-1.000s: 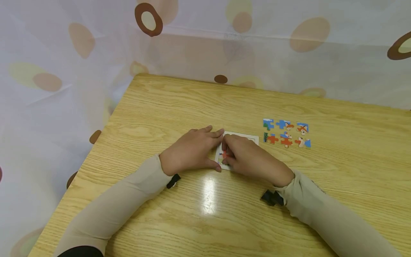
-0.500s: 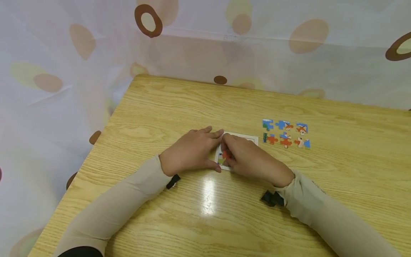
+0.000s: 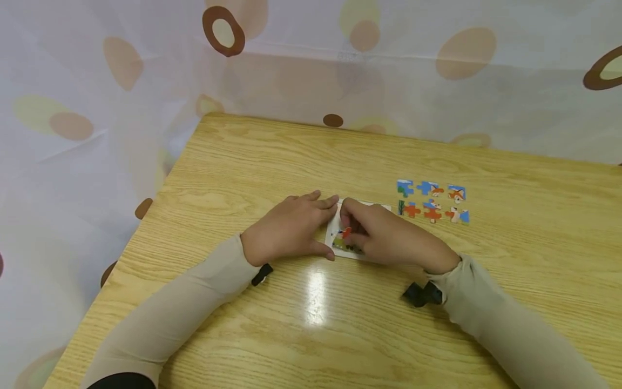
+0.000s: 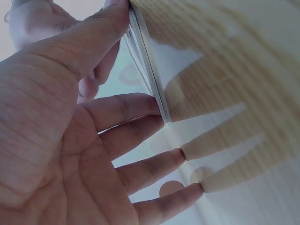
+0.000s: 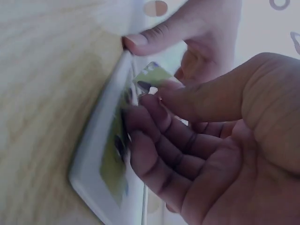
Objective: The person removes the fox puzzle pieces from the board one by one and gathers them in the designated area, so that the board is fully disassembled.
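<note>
A small white-rimmed puzzle tray [image 3: 344,254] lies on the wooden table. My left hand [image 3: 291,229] rests at its left side, thumb and forefinger touching the two left corners; in the left wrist view the fingers reach out straight and the other fingertips touch the tabletop. Over the tray, my right hand [image 3: 384,232] pinches a puzzle piece [image 3: 346,233] between thumb and fingers. That piece shows red from above and green in the right wrist view, where it tilts up from the tray. Green picture parts [image 5: 112,168] lie along the tray's near side. The right hand hides much of the tray.
To the right of the tray, several loose puzzle pieces [image 3: 432,210] lie in two rows, with blue, orange and fox parts on them. A patterned cloth [image 3: 398,81] hangs behind the table [image 3: 272,156], whose left edge runs beside the left arm.
My right hand has shifted slightly right, and the red part between its fingers now sits tilted, with more of the green picture showing below. The left hand has stayed at the tray's edge.
</note>
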Motion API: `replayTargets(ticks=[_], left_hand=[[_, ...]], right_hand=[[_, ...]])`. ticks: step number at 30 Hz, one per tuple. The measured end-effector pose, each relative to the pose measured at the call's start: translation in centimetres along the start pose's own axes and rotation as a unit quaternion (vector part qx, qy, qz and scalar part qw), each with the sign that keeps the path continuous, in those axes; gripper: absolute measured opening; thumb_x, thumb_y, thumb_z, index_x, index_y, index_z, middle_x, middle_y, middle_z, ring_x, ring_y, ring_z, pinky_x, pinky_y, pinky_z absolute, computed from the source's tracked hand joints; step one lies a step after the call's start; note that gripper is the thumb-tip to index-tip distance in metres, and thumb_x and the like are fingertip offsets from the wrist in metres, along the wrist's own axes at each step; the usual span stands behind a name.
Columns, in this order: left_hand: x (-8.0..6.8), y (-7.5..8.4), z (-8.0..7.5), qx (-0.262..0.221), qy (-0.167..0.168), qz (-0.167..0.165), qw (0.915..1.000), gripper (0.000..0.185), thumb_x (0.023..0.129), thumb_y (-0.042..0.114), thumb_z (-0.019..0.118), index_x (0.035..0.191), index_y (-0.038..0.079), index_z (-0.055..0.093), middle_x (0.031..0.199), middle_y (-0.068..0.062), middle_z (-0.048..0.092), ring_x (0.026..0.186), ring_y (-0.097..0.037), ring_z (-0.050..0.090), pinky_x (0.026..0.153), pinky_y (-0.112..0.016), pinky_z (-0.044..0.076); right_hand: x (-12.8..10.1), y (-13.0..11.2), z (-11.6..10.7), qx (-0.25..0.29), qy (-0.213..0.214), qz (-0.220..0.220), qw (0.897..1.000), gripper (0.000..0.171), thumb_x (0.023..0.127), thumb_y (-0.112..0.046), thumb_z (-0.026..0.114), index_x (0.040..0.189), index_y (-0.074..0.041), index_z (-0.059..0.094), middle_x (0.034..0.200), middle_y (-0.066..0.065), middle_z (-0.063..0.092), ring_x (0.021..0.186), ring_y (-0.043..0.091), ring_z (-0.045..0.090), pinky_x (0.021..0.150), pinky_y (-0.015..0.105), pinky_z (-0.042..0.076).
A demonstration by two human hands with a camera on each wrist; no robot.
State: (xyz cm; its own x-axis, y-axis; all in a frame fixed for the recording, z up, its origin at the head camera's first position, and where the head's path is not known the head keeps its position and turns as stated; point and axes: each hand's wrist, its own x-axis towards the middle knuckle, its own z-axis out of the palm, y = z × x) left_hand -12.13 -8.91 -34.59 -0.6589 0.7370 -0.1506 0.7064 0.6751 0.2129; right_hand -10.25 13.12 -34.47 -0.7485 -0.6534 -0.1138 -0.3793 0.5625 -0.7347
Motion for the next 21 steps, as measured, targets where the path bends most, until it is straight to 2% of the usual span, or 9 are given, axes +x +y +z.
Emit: replayTargets(ticks=[5, 8, 15, 18, 21], left_hand=[[0.2, 0.1, 0.0, 0.012, -0.013, -0.004, 0.9998, 0.094, 0.081, 0.067, 0.076, 0.153, 0.011, 0.051, 0.162, -0.005, 0.04, 0.147, -0.039, 0.039, 0.11, -0.053, 0.043], [0.3, 0.2, 0.0, 0.018, -0.018, -0.005, 0.9997, 0.097, 0.082, 0.067, 0.075, 0.155, 0.009, 0.049, 0.163, -0.005, 0.039, 0.148, -0.038, 0.038, 0.111, -0.053, 0.042], [0.3, 0.4, 0.0, 0.019, -0.034, -0.011, 0.9992, 0.101, 0.083, 0.068, 0.074, 0.157, 0.008, 0.043, 0.164, -0.004, 0.036, 0.15, -0.036, 0.035, 0.114, -0.052, 0.039], [0.2, 0.3, -0.1, 0.015, -0.036, -0.013, 0.9992, 0.101, 0.083, 0.067, 0.074, 0.158, 0.008, 0.042, 0.165, -0.004, 0.035, 0.151, -0.036, 0.034, 0.114, -0.052, 0.039], [0.1, 0.2, -0.2, 0.011, -0.034, -0.012, 0.9993, 0.101, 0.082, 0.067, 0.075, 0.157, 0.008, 0.043, 0.165, -0.005, 0.035, 0.15, -0.036, 0.034, 0.114, -0.052, 0.039]], right_hand=[[-0.9, 0.4, -1.6, 0.078, -0.006, 0.009, 0.997, 0.017, 0.101, 0.003, 0.062, 0.1, -0.005, 0.046, 0.083, 0.008, 0.064, 0.072, 0.021, 0.067, 0.065, 0.034, 0.056], [-1.8, 0.6, -2.9, 0.099, 0.002, 0.025, 0.995, 0.015, 0.102, 0.003, 0.061, 0.102, -0.005, 0.047, 0.086, 0.012, 0.064, 0.075, 0.026, 0.07, 0.066, 0.035, 0.057], [-5.1, 3.0, -4.9, 0.033, 0.078, 0.007, 0.996, 0.013, 0.099, -0.002, 0.069, 0.104, -0.008, 0.058, 0.082, 0.003, 0.064, 0.068, 0.021, 0.062, 0.06, 0.029, 0.051], [-6.6, 4.6, -5.2, 0.011, 0.096, -0.006, 0.995, 0.015, 0.097, 0.002, 0.069, 0.104, -0.008, 0.061, 0.08, 0.0, 0.065, 0.066, 0.017, 0.061, 0.058, 0.027, 0.049], [-7.8, 5.7, -5.4, -0.011, 0.103, 0.002, 0.995, 0.02, 0.094, 0.007, 0.07, 0.106, -0.007, 0.061, 0.082, -0.002, 0.064, 0.069, 0.013, 0.06, 0.059, 0.027, 0.05]])
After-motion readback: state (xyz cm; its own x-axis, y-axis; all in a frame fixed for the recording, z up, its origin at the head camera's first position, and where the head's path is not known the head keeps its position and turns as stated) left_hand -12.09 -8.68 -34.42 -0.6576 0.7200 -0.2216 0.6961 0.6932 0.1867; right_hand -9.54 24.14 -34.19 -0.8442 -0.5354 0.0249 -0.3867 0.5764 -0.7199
